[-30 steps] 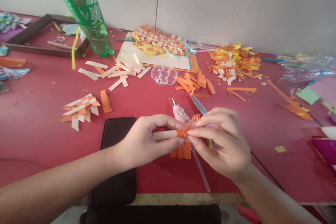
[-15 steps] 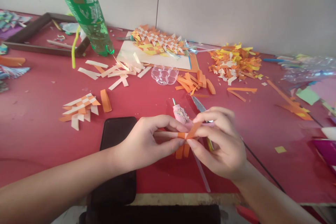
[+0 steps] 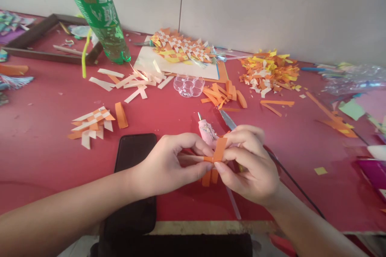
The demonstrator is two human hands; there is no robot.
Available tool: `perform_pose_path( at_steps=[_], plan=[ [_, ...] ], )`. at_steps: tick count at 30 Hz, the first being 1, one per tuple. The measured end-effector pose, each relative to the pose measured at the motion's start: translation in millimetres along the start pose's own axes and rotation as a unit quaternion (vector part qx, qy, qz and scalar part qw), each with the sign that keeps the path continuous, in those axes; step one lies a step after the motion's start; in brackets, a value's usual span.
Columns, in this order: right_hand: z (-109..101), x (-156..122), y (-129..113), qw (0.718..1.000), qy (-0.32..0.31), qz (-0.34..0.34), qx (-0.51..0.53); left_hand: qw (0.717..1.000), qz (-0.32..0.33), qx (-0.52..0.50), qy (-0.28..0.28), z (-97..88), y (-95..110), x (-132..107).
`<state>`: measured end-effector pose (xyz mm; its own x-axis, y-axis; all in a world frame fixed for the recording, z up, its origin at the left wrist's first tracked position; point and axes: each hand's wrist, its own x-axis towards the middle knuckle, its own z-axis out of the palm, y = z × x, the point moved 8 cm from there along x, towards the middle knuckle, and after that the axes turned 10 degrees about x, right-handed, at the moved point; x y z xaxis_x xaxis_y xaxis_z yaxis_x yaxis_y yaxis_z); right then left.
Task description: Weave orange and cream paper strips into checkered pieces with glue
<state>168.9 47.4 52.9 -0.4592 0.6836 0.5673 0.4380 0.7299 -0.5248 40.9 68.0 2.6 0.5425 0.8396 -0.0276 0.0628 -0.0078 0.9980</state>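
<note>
My left hand pinches a pale cream paper strip between thumb and fingers, just above the red table. My right hand pinches an orange paper strip that crosses the cream one and stands nearly upright. More orange strip ends hang below the two hands. A pink glue pen and a scissor blade lie on the table right behind my fingers.
A black phone lies under my left wrist. A small woven orange-and-cream piece sits at left. Loose cream strips, orange strips, a clear plastic tray, a green bottle and a scrap heap lie farther back.
My right hand has turned the orange strip from lying slanted to standing nearly upright across the cream strip. Both hands stayed in place.
</note>
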Motion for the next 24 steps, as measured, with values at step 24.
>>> perform_pose_path(
  at_steps=[24],
  plan=[
    [0,-1,4,1.000,-0.024,0.016,0.007,0.999,-0.010,-0.022,-0.037,6.1,-1,2]
  ],
)
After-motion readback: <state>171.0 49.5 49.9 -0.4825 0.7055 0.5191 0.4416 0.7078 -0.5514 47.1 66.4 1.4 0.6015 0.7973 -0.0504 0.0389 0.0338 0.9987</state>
